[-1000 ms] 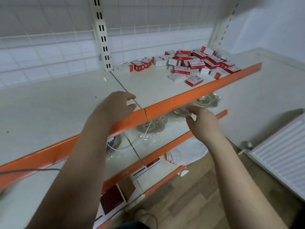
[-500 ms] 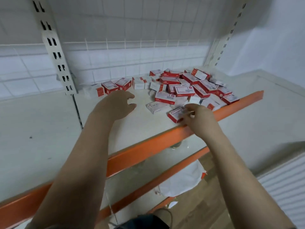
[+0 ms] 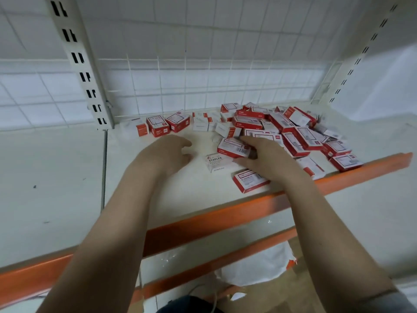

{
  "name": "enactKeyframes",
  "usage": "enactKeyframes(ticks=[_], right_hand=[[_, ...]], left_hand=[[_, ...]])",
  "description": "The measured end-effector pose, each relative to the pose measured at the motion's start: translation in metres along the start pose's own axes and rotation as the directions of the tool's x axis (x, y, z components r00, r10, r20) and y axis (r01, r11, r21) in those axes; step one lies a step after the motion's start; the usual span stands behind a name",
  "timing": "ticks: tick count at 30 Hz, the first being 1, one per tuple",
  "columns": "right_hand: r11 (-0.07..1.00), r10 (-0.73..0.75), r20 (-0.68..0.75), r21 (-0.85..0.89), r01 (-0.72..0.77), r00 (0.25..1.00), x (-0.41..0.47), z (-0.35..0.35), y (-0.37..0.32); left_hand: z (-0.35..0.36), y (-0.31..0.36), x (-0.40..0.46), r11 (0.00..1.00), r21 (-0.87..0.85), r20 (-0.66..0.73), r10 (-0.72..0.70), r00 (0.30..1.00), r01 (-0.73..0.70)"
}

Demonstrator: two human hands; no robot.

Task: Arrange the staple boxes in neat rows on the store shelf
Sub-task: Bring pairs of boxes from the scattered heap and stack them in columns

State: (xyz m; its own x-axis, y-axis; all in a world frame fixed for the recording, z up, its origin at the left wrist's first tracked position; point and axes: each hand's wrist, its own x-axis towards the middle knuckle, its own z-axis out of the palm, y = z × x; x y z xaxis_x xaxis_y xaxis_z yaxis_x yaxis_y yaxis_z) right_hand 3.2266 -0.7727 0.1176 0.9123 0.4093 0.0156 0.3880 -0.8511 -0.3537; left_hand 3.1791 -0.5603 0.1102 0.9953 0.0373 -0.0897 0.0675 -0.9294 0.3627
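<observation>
A loose heap of red-and-white staple boxes (image 3: 293, 129) covers the right half of the white shelf (image 3: 180, 188). Three boxes (image 3: 158, 127) stand side by side against the wire back. My right hand (image 3: 268, 159) grips one red-and-white box (image 3: 232, 148) at the heap's near left edge, fingers above it and thumb below. A white box marked STAPLES (image 3: 216, 163) lies just left of that hand, and a flat red box (image 3: 249, 180) lies near the shelf front. My left hand (image 3: 167, 152) hovers over bare shelf, fingers loosely curled, holding nothing.
The shelf has an orange front lip (image 3: 225, 220) and a slotted white upright (image 3: 85, 64) at the back left. A wire grid panel (image 3: 203, 71) forms the back. Below are another orange-edged shelf (image 3: 203, 267) and a white bag (image 3: 255, 265).
Both hands have moved forward over the shelf. My right hand left the flat red box at the front and now grips a box at the heap's edge.
</observation>
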Motion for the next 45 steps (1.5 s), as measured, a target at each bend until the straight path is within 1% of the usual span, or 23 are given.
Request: enactKeyframes(ticks=[2,4,7,10,12,14,15,17,21,25,27,30,34,39,42,45], right_hand=[[1.0,-0.023,0.018,-0.017,0.023,1.0,0.003,0.003,0.003],[0.999,-0.046,-0.008,0.009,0.046,0.999,0.004,0.006,0.006],[0.986,-0.044,-0.142,0.151,0.066,0.989,0.0,0.007,0.009],[0.95,0.008,-0.256,0.304,0.073,0.967,-0.01,0.005,0.013],[0.925,0.039,-0.292,0.371,0.076,0.956,-0.017,0.004,0.018],[0.889,0.084,-0.313,0.453,0.07,0.946,-0.022,0.002,0.024],[0.869,0.107,-0.321,0.491,0.069,0.941,-0.024,0.001,0.027],[0.844,0.144,-0.333,0.532,0.059,0.932,-0.028,0.0,0.032],[0.84,0.159,-0.287,0.542,0.023,0.945,-0.036,-0.001,0.035],[0.797,0.108,-0.176,0.603,0.021,0.978,-0.043,0.002,0.026],[0.749,0.055,-0.127,0.661,0.043,0.99,-0.047,0.007,0.016],[0.648,-0.002,-0.073,0.759,0.057,0.997,-0.055,0.015,-0.007],[0.565,-0.057,-0.032,0.823,0.059,0.998,-0.065,0.034,-0.045],[0.552,-0.094,-0.002,0.832,0.054,0.996,-0.08,0.063,-0.114],[0.551,-0.125,-0.027,0.829,0.092,0.992,-0.091,0.083,-0.165],[0.536,-0.095,-0.04,0.84,0.085,0.995,-0.101,0.109,-0.22]], left_hand=[[0.001,0.001,-0.003,0.999,-0.023,-0.009,-0.026,1.0,0.025],[0.002,0.004,-0.005,0.999,-0.03,-0.013,-0.037,0.999,0.037],[0.004,0.011,-0.007,0.999,-0.04,-0.024,-0.033,0.999,0.032],[0.011,0.023,-0.007,0.993,-0.114,-0.031,-0.043,0.999,0.039],[0.018,0.034,-0.005,0.986,-0.151,-0.005,-0.068,0.998,0.067],[0.025,0.045,-0.002,0.988,-0.134,0.022,-0.081,0.997,0.083],[0.028,0.05,-0.002,0.991,-0.111,0.016,-0.078,0.997,0.08],[0.033,0.055,-0.003,0.99,-0.11,-0.047,-0.093,0.995,0.088],[0.039,0.054,-0.019,0.974,-0.181,-0.197,-0.172,0.965,0.137],[0.038,0.037,-0.051,0.952,-0.247,-0.336,-0.262,0.905,0.183],[0.036,0.027,-0.072,0.942,-0.261,-0.383,-0.3,0.874,0.209],[0.028,0.01,-0.106,0.924,-0.269,-0.442,-0.37,0.817,0.273],[0.015,-0.017,-0.156,0.889,-0.288,-0.47,-0.455,0.756,0.356],[0.001,-0.067,-0.217,0.854,-0.307,-0.517,-0.521,0.679,0.421],[-0.009,-0.111,-0.257,0.835,-0.328,-0.521,-0.55,0.653,0.442],[-0.024,-0.161,-0.301,0.832,-0.33,-0.52,-0.554,0.65,0.446]])
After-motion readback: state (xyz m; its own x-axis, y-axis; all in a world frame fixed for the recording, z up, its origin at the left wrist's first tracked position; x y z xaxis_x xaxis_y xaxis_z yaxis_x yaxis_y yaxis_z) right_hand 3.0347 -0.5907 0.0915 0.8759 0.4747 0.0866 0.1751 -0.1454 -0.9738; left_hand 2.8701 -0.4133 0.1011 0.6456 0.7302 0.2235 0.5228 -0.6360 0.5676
